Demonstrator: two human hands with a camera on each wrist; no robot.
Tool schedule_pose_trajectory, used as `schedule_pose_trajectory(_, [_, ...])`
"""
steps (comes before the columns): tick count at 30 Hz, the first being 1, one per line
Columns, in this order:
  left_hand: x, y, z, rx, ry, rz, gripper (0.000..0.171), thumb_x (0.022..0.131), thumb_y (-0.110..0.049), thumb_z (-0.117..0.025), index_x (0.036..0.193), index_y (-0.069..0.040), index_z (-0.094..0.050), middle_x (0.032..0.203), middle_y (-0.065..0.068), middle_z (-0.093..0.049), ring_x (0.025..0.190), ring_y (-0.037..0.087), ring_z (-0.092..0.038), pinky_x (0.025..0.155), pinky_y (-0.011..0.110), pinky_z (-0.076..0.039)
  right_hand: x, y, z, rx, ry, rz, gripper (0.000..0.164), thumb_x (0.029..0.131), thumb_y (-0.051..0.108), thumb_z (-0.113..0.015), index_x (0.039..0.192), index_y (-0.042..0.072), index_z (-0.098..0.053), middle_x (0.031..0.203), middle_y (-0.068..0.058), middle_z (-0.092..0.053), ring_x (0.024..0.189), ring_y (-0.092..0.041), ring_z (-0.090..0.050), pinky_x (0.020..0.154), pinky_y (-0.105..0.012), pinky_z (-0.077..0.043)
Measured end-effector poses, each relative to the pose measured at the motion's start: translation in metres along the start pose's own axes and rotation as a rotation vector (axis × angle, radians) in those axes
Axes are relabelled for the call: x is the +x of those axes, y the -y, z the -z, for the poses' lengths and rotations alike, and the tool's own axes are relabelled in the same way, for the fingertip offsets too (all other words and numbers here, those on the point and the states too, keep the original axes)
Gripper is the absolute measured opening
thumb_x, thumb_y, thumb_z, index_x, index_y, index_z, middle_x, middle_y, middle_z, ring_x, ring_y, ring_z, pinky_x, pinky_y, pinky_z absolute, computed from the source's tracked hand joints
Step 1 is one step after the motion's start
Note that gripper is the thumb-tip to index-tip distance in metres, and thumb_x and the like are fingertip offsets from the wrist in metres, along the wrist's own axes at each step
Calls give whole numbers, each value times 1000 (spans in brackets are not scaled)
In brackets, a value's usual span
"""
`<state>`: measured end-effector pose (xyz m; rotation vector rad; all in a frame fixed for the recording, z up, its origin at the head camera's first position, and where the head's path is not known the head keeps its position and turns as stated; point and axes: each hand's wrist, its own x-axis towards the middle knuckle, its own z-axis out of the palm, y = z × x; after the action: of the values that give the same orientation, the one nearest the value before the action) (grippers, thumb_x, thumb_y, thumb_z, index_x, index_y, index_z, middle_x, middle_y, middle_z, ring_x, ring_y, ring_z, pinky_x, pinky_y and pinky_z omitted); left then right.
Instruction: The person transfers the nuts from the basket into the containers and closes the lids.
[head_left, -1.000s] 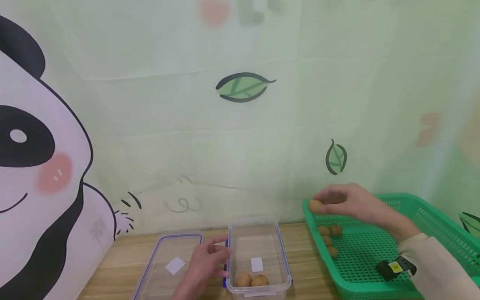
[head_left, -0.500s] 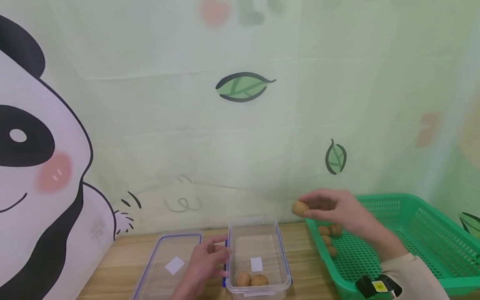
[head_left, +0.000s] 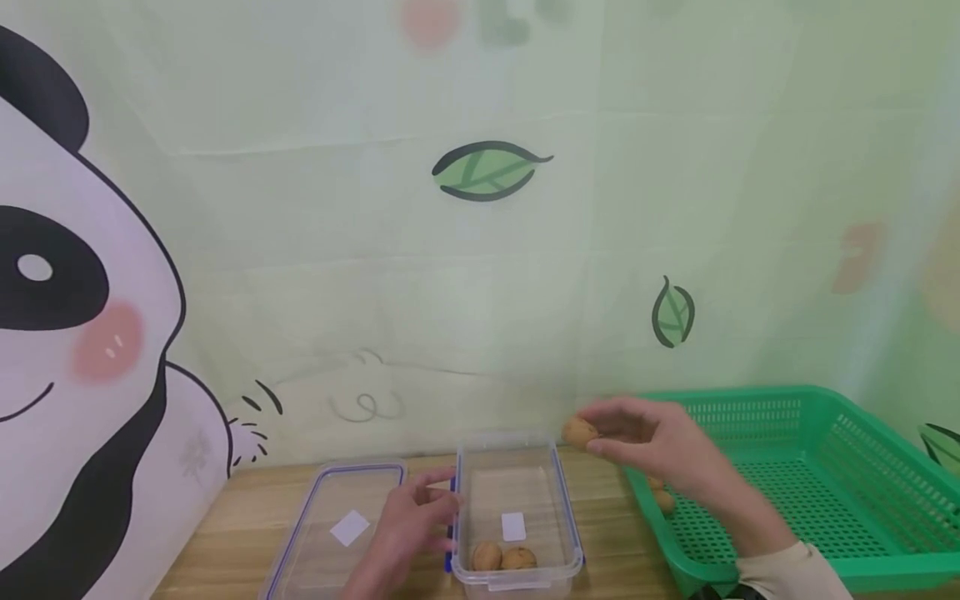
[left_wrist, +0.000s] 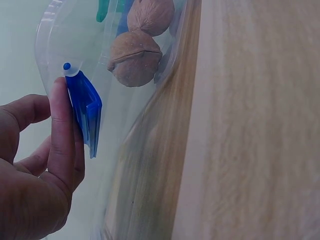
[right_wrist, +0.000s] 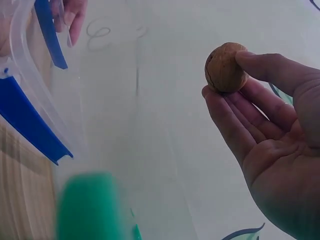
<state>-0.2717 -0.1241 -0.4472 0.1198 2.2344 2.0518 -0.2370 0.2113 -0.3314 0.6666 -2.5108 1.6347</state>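
Between thumb and fingertips my right hand (head_left: pixel 652 442) pinches a walnut (head_left: pixel 580 432), held in the air between the green basket and the clear plastic box. The right wrist view shows this walnut (right_wrist: pixel 226 68) whole, with the thumb on top and fingers beneath. My left hand (head_left: pixel 411 525) stands at the left side of the clear box (head_left: pixel 517 492), fingers fairly straight. In the left wrist view its fingers touch the blue latch (left_wrist: pixel 85 110) on the box wall. Two walnuts (head_left: pixel 504 557) lie at the near end inside the box.
A green perforated basket (head_left: pixel 810 575) stands at the right; a few walnuts (head_left: pixel 663 502) show along its left side, partly behind my right hand. A clear lid (head_left: pixel 322 500) with a blue seal lies left of the box on the wooden table (head_left: pixel 217 542). A printed cloth hangs behind.
My right hand has carried the walnut leftward and slightly down, from above the basket's left rim to near the box's far right corner. The left hand has stayed in place.
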Motion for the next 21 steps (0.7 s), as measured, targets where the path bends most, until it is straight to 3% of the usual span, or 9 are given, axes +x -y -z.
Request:
schedule_pose_trajectory(5, [0, 0, -1, -6, 1, -4, 58, 96, -8, -73, 150, 4, -53, 122, 22, -69, 99, 31, -69, 66, 38, -68, 1, -3, -10, 5, 19, 13, 40, 97, 25, -80, 132, 8, -72, 126, -8, -74, 116, -26, -70, 93, -31, -61])
schedule_pose_trajectory(12, [1, 1, -2, -5, -4, -3, 59, 96, -8, -73, 150, 4, -53, 122, 22, -69, 99, 31, -69, 66, 39, -68, 3, -8, -22, 28, 72, 97, 37, 100, 18, -77, 133, 2, -71, 130, -14, -70, 117, -31, -69, 92, -31, -63])
schedule_pose_trajectory(21, [0, 0, -1, 8, -8, 0, 58, 97, -9, -74, 149, 4, -53, 120, 20, -70, 98, 29, -68, 67, 39, -68, 4, -10, -42, -8, 102, 94, 31, 100, 17, -77, 128, 4, -72, 127, -13, -70, 114, -34, -69, 87, -28, -64])
